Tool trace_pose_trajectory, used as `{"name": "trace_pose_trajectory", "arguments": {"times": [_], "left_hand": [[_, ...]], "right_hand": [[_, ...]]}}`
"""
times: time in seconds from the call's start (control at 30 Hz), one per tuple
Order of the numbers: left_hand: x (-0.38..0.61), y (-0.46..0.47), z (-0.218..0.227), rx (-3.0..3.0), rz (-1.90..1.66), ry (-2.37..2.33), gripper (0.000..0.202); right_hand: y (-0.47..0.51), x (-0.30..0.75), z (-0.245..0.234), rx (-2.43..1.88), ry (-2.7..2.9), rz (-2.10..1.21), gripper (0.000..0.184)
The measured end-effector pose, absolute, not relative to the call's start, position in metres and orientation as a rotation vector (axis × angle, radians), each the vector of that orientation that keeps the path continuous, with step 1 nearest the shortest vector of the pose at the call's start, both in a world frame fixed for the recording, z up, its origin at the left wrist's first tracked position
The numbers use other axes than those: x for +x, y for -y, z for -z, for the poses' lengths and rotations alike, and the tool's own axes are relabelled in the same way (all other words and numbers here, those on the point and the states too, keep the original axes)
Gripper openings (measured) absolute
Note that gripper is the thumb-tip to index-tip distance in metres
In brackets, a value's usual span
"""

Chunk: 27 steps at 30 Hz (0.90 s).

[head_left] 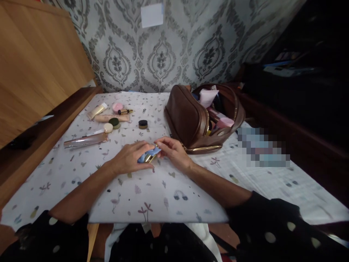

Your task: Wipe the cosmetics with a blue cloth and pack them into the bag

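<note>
Low over the middle of the cloth-covered table [152, 203], my left hand [129, 157] is closed around a small gold-coloured cosmetic item [149, 158] and a crumpled blue cloth [142, 158]. My right hand [173, 153] pinches at the far end of the same item, thumb and forefinger together against the blue cloth. Fingers hide much of the item, so its exact kind is unclear. Beyond my hands stands a small dark-lidded jar [143, 124]. A brown cosmetic bag [185, 112] lies unzipped close by my right hand, filled with tubes and other cosmetics.
To the left lie a pink-gold tube [85, 140], a beige tube [111, 118], a cream tube [97, 111], a green-lidded jar [114, 123], a pink jar [117, 107] and a dark-and-gold bottle [125, 111]. A blurred-out object [263, 147] rests right of the bag. Patterned wall [160, 54] behind.
</note>
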<state>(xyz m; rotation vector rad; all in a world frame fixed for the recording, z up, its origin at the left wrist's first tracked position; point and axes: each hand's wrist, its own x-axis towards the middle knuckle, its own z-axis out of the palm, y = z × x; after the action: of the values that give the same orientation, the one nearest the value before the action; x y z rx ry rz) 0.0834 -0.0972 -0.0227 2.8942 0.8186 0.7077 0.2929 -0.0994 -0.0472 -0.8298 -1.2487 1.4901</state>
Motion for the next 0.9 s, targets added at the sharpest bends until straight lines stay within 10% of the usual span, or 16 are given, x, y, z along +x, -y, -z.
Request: {"name": "trace_pose_trajectory", "arguments": {"times": [0.9], "left_hand": [[0.091, 0.101, 0.034, 3.223, -0.654, -0.887, 0.039]], "right_hand": [[0.097, 0.294, 0.048, -0.837, 1.165, -1.441, 0.047]]}}
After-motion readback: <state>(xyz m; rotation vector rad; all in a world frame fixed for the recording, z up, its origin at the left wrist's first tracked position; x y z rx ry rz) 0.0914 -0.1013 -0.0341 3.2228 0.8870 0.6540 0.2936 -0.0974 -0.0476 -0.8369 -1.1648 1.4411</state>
